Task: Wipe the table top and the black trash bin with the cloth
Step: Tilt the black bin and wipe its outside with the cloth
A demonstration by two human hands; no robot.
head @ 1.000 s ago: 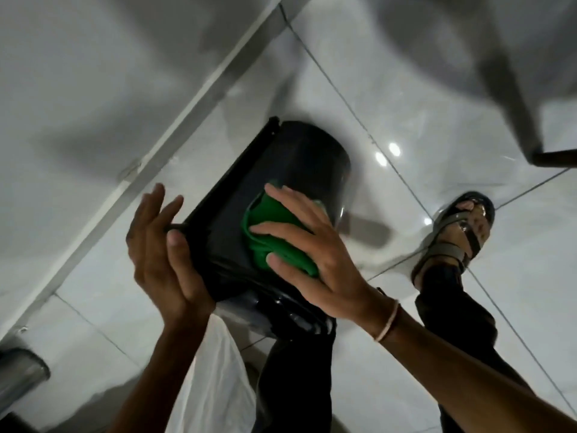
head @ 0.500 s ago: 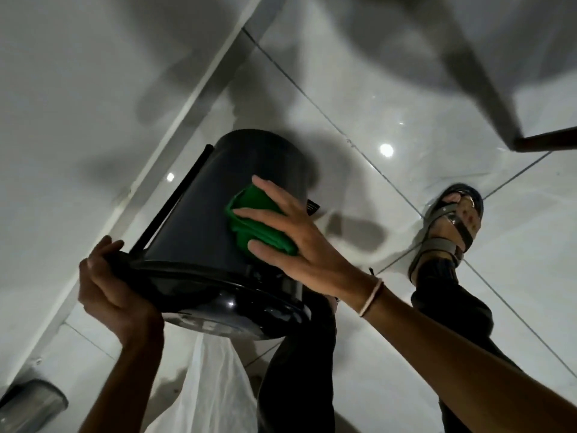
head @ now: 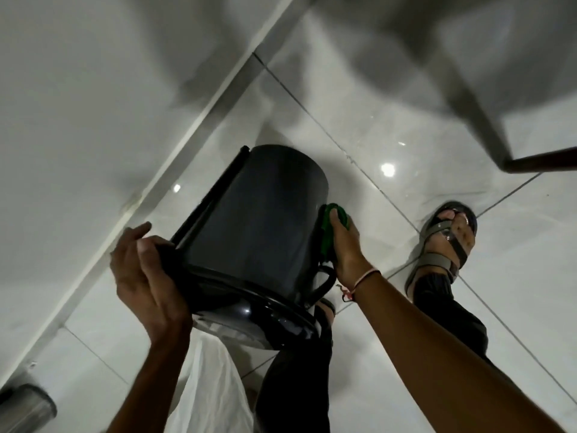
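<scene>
The black trash bin (head: 259, 220) is lifted off the floor and tilted, its lid end toward me and its base pointing away. My left hand (head: 146, 276) grips the bin's rim at the left. My right hand (head: 345, 245) presses a green cloth (head: 327, 228) against the bin's right side; only a strip of the cloth shows past my fingers. A thin black handle loop (head: 324, 284) hangs from the bin below my right wrist.
Glossy white floor tiles (head: 390, 145) lie below, with a white wall and baseboard (head: 199, 120) at the left. My sandalled foot (head: 446, 239) stands at the right. A table leg and dark rail (head: 543, 162) cross the upper right. A metal cylinder (head: 25, 407) sits bottom left.
My right hand has slid the cloth from the front of the bin around to its right side. My left hand has shifted its grip on the rim, and the bin has turned.
</scene>
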